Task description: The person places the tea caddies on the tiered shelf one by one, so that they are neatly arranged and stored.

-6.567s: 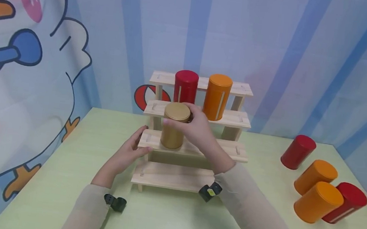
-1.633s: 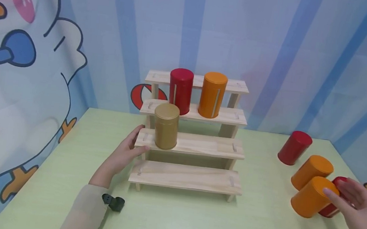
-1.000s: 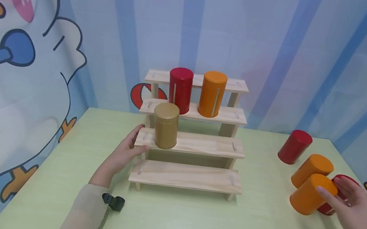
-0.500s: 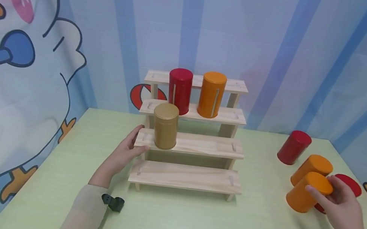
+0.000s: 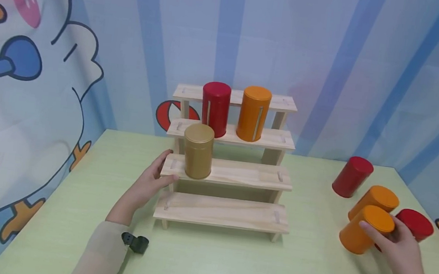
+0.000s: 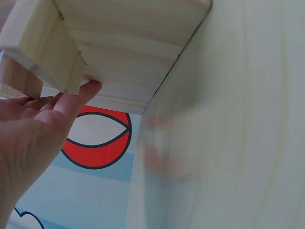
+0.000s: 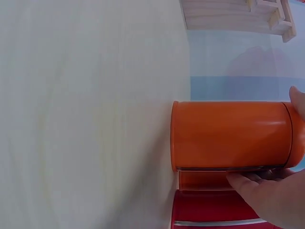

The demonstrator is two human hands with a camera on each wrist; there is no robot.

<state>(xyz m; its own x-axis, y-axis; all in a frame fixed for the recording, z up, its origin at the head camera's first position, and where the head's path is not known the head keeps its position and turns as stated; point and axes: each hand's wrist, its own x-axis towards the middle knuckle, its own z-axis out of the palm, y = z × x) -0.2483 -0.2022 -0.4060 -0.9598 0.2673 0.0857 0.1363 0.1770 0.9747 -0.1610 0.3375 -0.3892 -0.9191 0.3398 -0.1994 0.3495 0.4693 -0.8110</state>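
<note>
My left hand (image 5: pixel 148 186) grips the left end of a four-tier wooden display stand (image 5: pixel 221 212), thumb in front and fingers behind; the left wrist view shows the thumb and fingers about its wooden edge (image 6: pixel 40 43). My right hand (image 5: pixel 399 254) holds an upright orange canister (image 5: pixel 356 236) between thumb and fingers, at the table's right side. In the right wrist view, that canister (image 7: pixel 228 136) has its base at or close to the tabletop; I cannot tell if it is lifted. Just behind it are another orange canister (image 5: pixel 379 198) and a red canister (image 5: pixel 415 222).
A gold canister (image 5: pixel 198 155) stands on the second tier from the bottom, at the left. On the tier above are a red canister (image 5: pixel 215 109) and an orange canister (image 5: pixel 254 114). Another red canister (image 5: pixel 353 177) stands at the table's back right. A patterned blue curtain (image 5: pixel 278 49) hangs behind.
The gold canister was set down on the stand and released. My right hand then went right, took hold of the front orange canister and shifted it slightly left. My left hand stayed put.
</note>
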